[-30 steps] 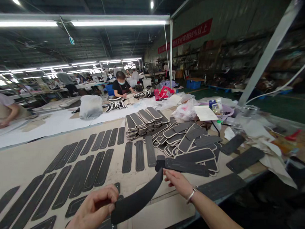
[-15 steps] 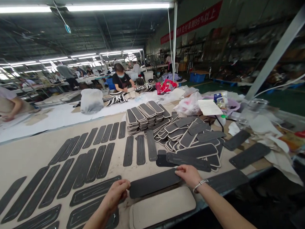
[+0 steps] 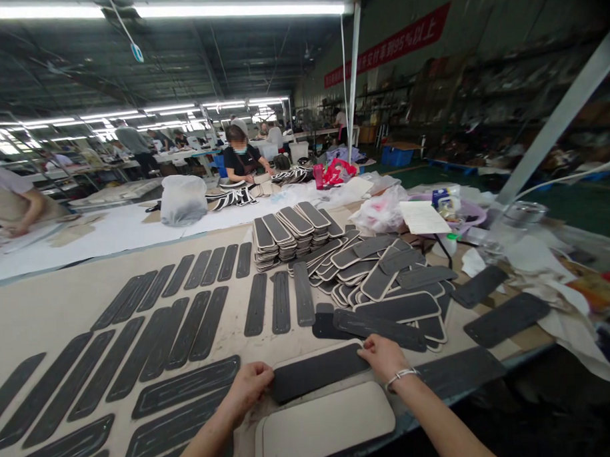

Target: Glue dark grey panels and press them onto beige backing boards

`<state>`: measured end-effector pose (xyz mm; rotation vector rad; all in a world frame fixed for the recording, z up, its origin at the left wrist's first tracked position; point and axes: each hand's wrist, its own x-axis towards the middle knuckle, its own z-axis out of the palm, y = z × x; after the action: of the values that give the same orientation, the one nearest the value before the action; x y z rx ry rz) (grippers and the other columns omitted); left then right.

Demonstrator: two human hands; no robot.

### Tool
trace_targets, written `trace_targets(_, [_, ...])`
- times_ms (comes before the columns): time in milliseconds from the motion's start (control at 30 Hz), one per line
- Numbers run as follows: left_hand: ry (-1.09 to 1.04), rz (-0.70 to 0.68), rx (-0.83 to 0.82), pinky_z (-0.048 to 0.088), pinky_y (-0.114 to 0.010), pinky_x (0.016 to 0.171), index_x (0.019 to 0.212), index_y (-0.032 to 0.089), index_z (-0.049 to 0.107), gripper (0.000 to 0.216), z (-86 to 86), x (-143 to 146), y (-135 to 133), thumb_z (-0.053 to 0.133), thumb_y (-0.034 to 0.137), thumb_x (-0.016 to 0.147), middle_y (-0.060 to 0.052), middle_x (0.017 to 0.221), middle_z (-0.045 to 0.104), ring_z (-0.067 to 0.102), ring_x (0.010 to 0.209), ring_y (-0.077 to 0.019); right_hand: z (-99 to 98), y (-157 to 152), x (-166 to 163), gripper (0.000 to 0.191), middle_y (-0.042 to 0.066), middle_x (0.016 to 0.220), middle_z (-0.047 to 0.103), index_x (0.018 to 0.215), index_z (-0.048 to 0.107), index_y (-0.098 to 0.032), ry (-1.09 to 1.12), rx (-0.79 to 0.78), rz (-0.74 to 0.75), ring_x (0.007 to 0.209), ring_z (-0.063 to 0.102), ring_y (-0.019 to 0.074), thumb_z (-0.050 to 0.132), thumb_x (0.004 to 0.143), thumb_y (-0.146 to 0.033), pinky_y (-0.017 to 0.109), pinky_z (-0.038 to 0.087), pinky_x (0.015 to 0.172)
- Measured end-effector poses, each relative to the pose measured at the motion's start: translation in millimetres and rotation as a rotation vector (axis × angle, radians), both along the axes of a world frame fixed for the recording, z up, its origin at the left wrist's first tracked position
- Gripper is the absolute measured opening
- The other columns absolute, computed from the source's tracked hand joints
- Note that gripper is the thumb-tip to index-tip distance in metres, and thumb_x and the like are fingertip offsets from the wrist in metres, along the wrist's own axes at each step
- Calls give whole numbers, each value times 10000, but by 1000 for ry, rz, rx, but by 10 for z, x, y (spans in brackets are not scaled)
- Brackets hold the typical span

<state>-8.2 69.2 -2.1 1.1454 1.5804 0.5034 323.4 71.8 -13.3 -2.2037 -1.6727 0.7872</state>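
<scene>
Head view: the dark strip, a second ago curved in the air between the hands, now lies flat on a beige board on the bench, just behind the pale pad. The left hand presses its left end, the right hand its right end; the fingers of both rest on the strip, pinning rather than gripping it. It looks laid in place. Rows of strips lie left, a loose heap crowds close behind the right hand, neat stacks farther back.
</scene>
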Motion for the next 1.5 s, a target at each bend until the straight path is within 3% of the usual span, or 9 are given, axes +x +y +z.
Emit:
trace_targets(233, [111, -24, -11, 286, -203, 391, 609, 158, 532, 306, -65, 19, 43, 629, 433, 702, 57, 480, 477, 411, 370, -80, -28, 13, 16, 124, 7, 737, 671, 746, 638, -213, -66, -31, 43, 756, 622, 187, 655, 849, -281, 261, 383, 659])
trace_targets(533, [321, -105, 36, 376, -212, 490, 785, 149, 613, 49, -41, 43, 24, 644, 163, 750, 47, 528, 547, 536, 474, -110, -90, 41, 34, 185, 38, 736, 667, 735, 633, -216, -145, -42, 136, 760, 633, 234, 587, 894, -301, 298, 375, 662])
trace_targets(767, [512, -228, 224, 421, -260, 748, 1004, 167, 568, 177, 3, 67, -29, 569, 137, 830, -37, 843, 670, 635, 853, -181, -138, 30, 33, 203, 50, 741, 668, 756, 630, -218, -185, -32, 160, 759, 635, 249, 547, 917, -311, 310, 374, 663])
trace_targets(933, [579, -330, 271, 416, -290, 817, 1235, 135, 497, 342, 8, 87, -72, 487, 149, 894, -94, 947, 692, 638, 945, -213, -129, 27, 32, 201, 54, 765, 675, 788, 621, -212, -181, -50, 172, 785, 637, 253, 532, 940, -309, 308, 382, 673])
trace_targets(1133, [662, -383, 257, 421, -311, 829, 1027, 129, 644, 218, 23, 121, 15, 507, 144, 859, -141, 998, 696, 635, 987, -251, -72, 19, 17, 183, 63, 793, 684, 816, 628, -203, -176, -66, 175, 812, 641, 254, 535, 944, -296, 305, 392, 695])
trace_targets(1500, [712, -380, 276, 426, -282, 797, 1038, 127, 634, 209, 31, 135, 44, 511, 129, 869, -105, 930, 707, 649, 925, -217, 6, -29, -73, 156, 78, 803, 685, 860, 628, -194, -204, -41, 124, 827, 651, 249, 531, 952, -275, 297, 389, 673])
